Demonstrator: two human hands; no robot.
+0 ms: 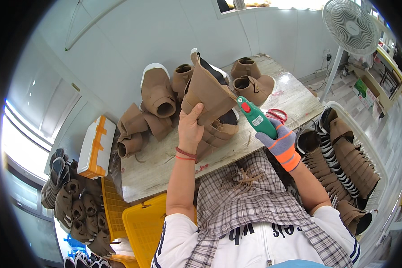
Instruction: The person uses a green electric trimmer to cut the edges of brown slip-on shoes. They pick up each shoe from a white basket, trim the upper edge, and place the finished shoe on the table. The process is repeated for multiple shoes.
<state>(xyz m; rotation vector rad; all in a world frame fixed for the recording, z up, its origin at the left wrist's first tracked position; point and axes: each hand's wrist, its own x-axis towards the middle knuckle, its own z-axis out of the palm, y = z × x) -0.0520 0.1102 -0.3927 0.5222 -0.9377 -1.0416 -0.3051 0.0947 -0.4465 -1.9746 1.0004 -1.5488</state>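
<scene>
Holding, bare left hand (191, 129): I see it pinching the lower edge of a soft brown shoe upper (210, 96) with black lining and white trim, thumb on the near face, other fingers hidden behind
Held upper: raised and tilted above a pale, worn, flat-topped table (161, 177)
Right hand (279, 144): in a grey-and-orange striped knit glove, fingers closed around a green handheld tool with a red button (258, 119)
Tool nose: at the held piece's right edge; from my end I cannot tell whether they touch
Red-handled scissors (277, 115): on the tabletop, just beyond the tool
Tabletop pieces: more brown uppers (157, 91), behind and around the raised one
Left side: I see a white box with orange strips (88, 147) and a yellow plastic crate (143, 228)
Right side: a white plastic basket (382, 174) with rows of brown pieces, a white standing fan (352, 27) farther off
</scene>
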